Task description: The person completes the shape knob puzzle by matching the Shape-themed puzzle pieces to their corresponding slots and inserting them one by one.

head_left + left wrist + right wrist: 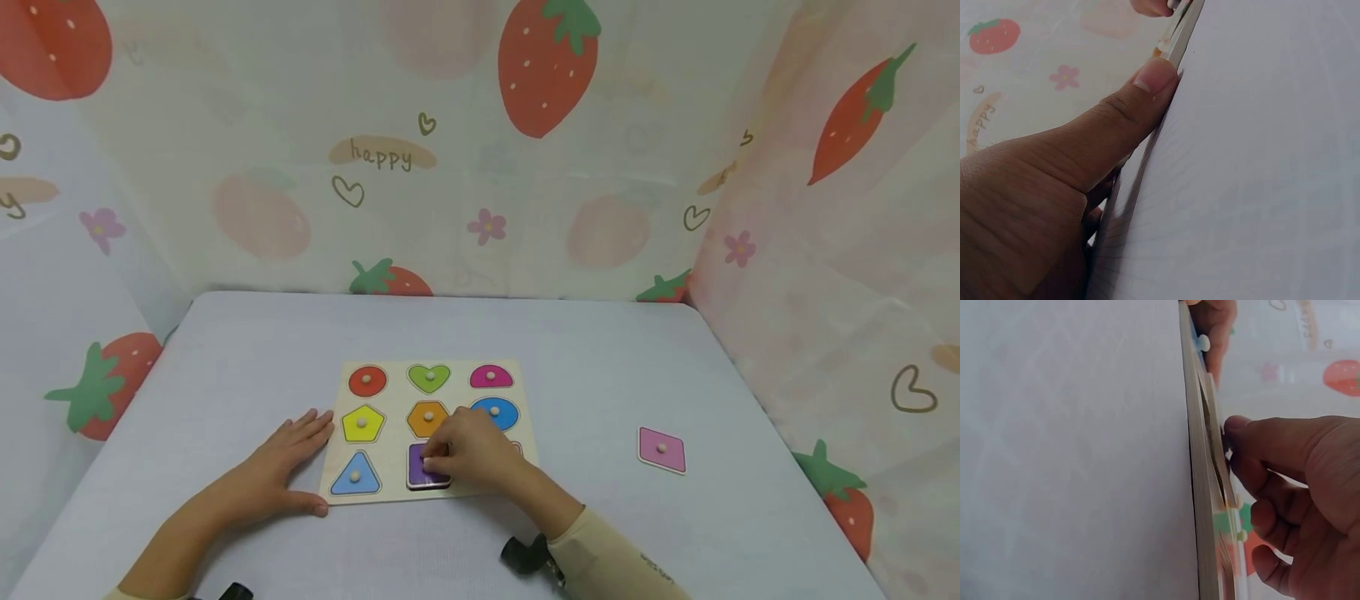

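Note:
A wooden shape puzzle board (395,454) lies flat on the white table. My right hand (480,450) pinches the small knob of a purple square piece (415,477) at the board's front middle. In the right wrist view that square piece (1217,434) is tilted, one side raised off the board. My left hand (273,471) rests beside the board's left edge with fingers extended. Its thumb (1157,78) touches the board's near left corner in the left wrist view. Part of the board's front right is hidden behind my right hand.
A pink four-sided piece (671,460) with a knob lies apart on the table's right. Other knobbed shapes sit in the board, among them a blue triangle (356,486), a yellow pentagon (363,434) and a red circle (358,387). Strawberry-print curtains (465,192) surround the table.

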`<state>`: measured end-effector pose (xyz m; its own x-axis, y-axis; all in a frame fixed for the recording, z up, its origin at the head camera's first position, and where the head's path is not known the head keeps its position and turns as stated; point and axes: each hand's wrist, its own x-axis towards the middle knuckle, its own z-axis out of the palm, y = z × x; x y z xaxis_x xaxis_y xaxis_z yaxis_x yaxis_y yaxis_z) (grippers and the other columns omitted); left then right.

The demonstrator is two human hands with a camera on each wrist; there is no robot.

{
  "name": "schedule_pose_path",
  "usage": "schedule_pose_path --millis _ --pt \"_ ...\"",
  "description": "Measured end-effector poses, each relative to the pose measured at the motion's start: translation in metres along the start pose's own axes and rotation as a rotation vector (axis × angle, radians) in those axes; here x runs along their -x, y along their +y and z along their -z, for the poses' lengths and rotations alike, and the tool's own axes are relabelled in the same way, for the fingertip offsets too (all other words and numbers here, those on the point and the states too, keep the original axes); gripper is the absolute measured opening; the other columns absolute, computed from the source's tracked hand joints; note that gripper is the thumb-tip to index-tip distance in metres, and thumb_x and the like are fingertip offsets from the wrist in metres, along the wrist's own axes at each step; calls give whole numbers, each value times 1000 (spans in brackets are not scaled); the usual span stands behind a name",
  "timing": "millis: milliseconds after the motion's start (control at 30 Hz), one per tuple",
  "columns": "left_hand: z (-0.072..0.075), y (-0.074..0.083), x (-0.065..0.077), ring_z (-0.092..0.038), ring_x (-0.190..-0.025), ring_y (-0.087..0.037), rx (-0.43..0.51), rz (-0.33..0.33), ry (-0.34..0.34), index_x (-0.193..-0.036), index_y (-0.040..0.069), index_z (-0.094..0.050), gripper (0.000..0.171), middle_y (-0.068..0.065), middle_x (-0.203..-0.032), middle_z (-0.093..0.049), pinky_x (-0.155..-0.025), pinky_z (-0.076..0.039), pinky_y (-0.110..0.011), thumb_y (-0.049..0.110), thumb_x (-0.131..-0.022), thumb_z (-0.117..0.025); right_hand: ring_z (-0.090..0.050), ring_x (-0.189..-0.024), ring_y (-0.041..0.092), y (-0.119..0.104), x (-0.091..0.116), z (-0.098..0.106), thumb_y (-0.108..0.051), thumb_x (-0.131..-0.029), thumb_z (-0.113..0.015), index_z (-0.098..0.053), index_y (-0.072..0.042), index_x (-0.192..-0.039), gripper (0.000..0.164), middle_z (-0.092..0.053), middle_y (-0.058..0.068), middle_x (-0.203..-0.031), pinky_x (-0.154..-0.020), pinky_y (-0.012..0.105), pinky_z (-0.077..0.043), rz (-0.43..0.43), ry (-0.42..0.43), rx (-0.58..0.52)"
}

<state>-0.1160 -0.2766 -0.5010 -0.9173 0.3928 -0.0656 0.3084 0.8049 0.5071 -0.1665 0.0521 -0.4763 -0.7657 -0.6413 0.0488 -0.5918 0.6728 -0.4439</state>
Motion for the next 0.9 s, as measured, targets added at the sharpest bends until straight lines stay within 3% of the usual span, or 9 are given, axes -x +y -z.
schedule_pose_path --millis 367,900 --pt "-2 -2 -1 -14 -158 -35 -6 -6 5 -160 10 -36 123 -6 -169 -28 -130 -5 -48 73 -64 -81 -48 -82 1 0 0 -4 -38 -89 -81 -84 -28 -98 14 -63 -26 -73 -71 21 -39 5 -10 45" --pt "-2 -3 -2 -14 -158 -35 -21 1 5 -160 10 -37 123 -6 -169 -28 -128 -11 -56 74 -63 -81 -49 -82 1 -5 2 -1 -38 -88 -82 -84 -27 -97 14 -62 -25 -70 -73 23 -39 -34 -28 17"
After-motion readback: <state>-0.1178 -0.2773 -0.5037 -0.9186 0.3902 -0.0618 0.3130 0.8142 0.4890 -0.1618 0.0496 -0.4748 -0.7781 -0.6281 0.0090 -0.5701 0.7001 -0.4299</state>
